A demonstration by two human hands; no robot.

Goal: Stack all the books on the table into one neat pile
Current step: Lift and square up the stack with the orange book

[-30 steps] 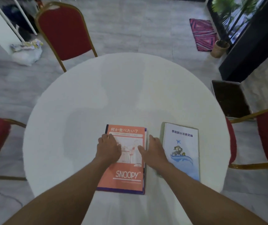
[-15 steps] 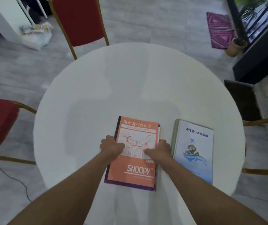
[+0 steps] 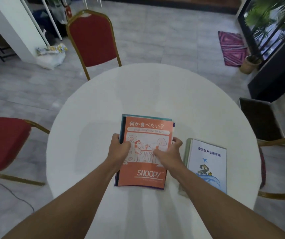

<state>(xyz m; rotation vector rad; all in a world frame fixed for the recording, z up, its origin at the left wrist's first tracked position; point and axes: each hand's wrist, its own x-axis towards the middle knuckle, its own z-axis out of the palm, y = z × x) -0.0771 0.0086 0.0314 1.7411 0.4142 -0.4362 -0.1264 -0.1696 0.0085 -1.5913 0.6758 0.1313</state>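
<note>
Head view showed both hands clamped on the orange Snoopy book point(image 3: 145, 152) at frame centre — left hand point(image 3: 119, 149) on its left edge, right hand point(image 3: 168, 153) on its right — topping a small pile, the blue-and-white book point(image 3: 207, 166) just right on the white round table point(image 3: 155, 94).

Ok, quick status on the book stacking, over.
Left hand and right hand both grip the orange Snoopy book, other books under it. White-blue book lies apart, right of pile, not yet stacked. Nothing between them on the table.
</note>
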